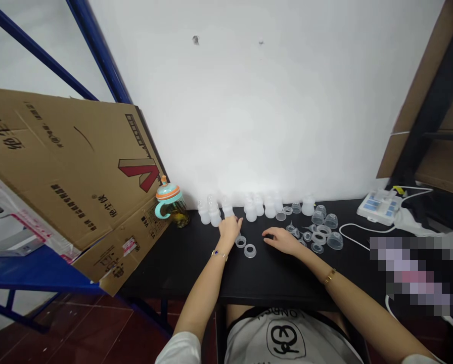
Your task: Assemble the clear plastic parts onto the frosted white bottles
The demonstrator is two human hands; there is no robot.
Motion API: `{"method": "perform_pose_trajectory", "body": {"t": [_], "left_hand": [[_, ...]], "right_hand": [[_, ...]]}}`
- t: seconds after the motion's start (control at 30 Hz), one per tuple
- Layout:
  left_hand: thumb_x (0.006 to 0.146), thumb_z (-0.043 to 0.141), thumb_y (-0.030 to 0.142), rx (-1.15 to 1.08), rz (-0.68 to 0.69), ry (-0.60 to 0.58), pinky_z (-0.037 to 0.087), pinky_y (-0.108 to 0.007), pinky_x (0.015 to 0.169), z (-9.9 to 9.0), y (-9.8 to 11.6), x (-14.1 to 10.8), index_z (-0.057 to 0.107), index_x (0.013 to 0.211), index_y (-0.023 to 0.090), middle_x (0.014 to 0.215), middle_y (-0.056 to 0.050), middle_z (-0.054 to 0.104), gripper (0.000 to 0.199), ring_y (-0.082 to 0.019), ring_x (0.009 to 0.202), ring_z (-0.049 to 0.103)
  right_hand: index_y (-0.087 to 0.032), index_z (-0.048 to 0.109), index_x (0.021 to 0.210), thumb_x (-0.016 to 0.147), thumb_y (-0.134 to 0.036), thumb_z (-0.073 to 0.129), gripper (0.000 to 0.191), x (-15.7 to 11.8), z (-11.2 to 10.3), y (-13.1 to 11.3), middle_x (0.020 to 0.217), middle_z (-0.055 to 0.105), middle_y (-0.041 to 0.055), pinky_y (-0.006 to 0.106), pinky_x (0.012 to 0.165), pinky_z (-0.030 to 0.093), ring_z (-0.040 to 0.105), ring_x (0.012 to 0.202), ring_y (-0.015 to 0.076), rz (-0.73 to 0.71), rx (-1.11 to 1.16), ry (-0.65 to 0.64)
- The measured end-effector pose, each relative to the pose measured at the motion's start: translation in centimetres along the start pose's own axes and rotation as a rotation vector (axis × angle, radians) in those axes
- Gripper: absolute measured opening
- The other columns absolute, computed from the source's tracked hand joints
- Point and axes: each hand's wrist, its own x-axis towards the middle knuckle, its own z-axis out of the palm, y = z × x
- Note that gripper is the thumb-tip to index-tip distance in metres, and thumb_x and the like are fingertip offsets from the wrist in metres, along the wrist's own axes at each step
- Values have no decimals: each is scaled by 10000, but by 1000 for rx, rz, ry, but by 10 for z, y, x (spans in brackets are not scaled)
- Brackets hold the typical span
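"Those fingers?"

"The left hand (229,231) has them together, empty, just before a frosted plastic bottle (227,208); the right hand (281,240) spreads its apart, also empty."

"And the clear plastic rings (250,256) between the hands?"

"Probably light and slippery: pinch the rim. Loose clear parts lie right of them on the black table (196,268)."

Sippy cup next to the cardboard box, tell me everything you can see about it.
The sippy cup stands upright on the black table near the white wall. Its clear body holds something amber-yellow at the bottom. A teal lid with an orange band and orange tip tops it, and a teal loop handle curves left toward the cardboard box.
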Motion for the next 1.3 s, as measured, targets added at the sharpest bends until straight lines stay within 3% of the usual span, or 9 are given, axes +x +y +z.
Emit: {"method": "perform_pose_trajectory", "body": {"t": [0.13,0.27,0.8,1.3], "left_hand": [[983,539,483,-17,70,-16,498,-345,823,5,1,-1,739,1187,230,1059,-127,759,382,-298,1008,705],[978,558,473,-47,46,-40,493,-339,856,8,-5,3,627,1367,211,1162,-150,739,474,-298,1087,687],[956,553,543,-142,-88,-86,482,-375,922,18,-26,18,507,1442,130,1304,-203,676,639,-338,1226,627],[983,535,500,-197,84,-35,481,-308,790,2,-5,2,607,1346,204,977,-82,757,474,-265,982,701]], "right_hand": [[-216,744,1103,891,-309,598,274,0,0,-1,1143,746,63,308,742,517,672,768,188,-3,-12,0],[-220,747,1104,890,-312,599,275,0,-1,-2,1130,751,63,314,761,517,683,804,202,1,-34,-17],[-222,752,1109,899,-329,578,293,0,-2,-1,1166,745,65,332,855,515,687,953,236,-26,-81,-30],[-207,775,1064,911,-264,603,236,1,-5,-9,1058,777,53,301,835,513,698,850,203,-49,-53,25]]}}
